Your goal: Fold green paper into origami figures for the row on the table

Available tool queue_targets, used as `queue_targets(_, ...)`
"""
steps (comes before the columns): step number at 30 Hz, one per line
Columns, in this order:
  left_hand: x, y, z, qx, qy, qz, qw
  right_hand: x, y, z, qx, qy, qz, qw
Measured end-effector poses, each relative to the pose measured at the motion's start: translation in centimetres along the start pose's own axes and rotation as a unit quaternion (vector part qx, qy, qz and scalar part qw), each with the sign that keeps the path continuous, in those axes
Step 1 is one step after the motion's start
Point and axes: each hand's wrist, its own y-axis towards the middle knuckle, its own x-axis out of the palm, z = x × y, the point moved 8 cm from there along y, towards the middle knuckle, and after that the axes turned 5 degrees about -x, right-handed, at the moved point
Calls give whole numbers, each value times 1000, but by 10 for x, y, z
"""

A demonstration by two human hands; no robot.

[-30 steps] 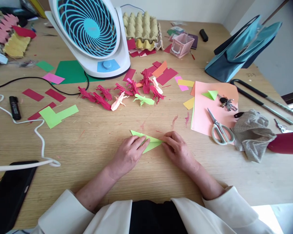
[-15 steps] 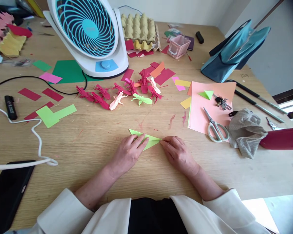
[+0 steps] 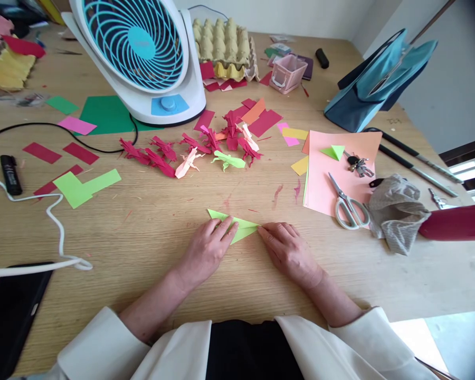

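Observation:
A light green folded paper (image 3: pixel 243 232) with a narrow pointed tip lies on the wooden table in front of me. The fingers of my left hand (image 3: pixel 209 245) rest stretched across its middle, pressing it to the tabletop. My right hand (image 3: pixel 288 248) has its fingertips closed together on the paper's right tip. Part of the sheet is hidden under my left fingers. Beyond my hands stand several folded paper insects: red ones (image 3: pixel 158 162), pale pink ones (image 3: pixel 188 162) and a light green one (image 3: pixel 228 160).
A white and blue fan (image 3: pixel 142 47) stands at the back left, near egg cartons (image 3: pixel 221 42). At right, scissors (image 3: pixel 346 203), keys (image 3: pixel 360 166) and a small green folded piece (image 3: pixel 333 152) lie on pink paper (image 3: pixel 319 184). A white cable (image 3: pixel 59 227) and dark phone (image 3: pixel 13 316) are at left.
The view has shifted slightly, so objects sit a little further left. Both hands keep nearly the same place on the green paper; no other movement shows.

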Motion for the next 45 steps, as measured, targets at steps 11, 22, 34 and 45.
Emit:
queue_targets(11,1,1,2,4,24,-4,1000,2,2,0,3,-20,-3,1000)
queue_targets(22,4,1,5,-17,77,-91,993,-3,2,-3,-9,-32,18,999)
queue_targets(34,8,0,4,-22,77,-111,991,0,3,-1,1,-42,0,999)
queue_targets(45,10,1,7,-19,101,-128,986,-1,5,-1,2,-51,-3,999)
